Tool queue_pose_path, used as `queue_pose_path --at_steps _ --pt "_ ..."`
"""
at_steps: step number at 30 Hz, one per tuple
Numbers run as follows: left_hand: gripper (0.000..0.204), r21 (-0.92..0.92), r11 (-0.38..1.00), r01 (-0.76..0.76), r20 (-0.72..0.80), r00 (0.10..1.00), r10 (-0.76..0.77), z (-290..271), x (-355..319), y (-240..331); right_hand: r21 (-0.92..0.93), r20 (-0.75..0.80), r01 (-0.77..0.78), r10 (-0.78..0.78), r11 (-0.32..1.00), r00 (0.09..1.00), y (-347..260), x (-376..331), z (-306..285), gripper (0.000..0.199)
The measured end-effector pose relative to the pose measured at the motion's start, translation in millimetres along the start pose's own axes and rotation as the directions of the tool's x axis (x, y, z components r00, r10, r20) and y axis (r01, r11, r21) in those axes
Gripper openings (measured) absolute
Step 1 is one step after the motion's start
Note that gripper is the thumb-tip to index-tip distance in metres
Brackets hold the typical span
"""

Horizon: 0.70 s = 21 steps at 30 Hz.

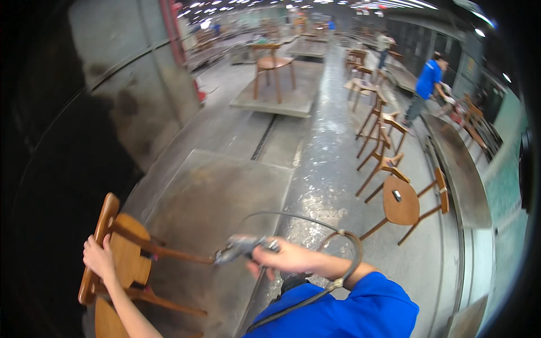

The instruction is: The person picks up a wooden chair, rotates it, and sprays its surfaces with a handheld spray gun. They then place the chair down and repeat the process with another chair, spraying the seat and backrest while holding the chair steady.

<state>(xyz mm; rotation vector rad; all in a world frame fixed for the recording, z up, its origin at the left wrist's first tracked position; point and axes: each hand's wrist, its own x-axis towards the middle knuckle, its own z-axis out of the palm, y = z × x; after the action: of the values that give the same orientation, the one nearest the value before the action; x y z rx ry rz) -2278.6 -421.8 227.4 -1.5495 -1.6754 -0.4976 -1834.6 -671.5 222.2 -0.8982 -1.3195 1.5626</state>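
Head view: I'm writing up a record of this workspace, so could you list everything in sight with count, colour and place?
Near chair: 1, brown, lower left
Handheld tool: 1, grey, lower centre, blurred
Hose: 1, grey, looped by the right forearm
Slabs: at least 2, brownish grey, centre and upper centre
Far chair: 1, brown, on the farther slab
Row of chairs: several, brown, right; exact count unclear
Small object: 1, dark and white, on the nearest right-hand seat
Co-worker: 1, blue shirt, upper right
Wall panel: grey, stained, upper left
Ceiling lights: many, white, top
Left hand: 1, on the near chair's backrest
Right hand: 1, holding the tool
Sleeve: 1, blue, lower right
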Motion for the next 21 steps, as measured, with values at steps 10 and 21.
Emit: queue_pose_path --at_steps 10,21 --pt "0.046 -0.145 0.987 0.067 -0.055 0.996 -0.076 -40 -10 129 -0.116 0.016 0.100 -0.099 0.988 0.995 -34 5 16 0.063" --pt "0.050 -0.330 0.943 0.039 0.291 0.955 0.063 -82 -22 112 -0.074 -0.277 0.027 -0.047 0.997 0.960 1 -121 72 0.060"
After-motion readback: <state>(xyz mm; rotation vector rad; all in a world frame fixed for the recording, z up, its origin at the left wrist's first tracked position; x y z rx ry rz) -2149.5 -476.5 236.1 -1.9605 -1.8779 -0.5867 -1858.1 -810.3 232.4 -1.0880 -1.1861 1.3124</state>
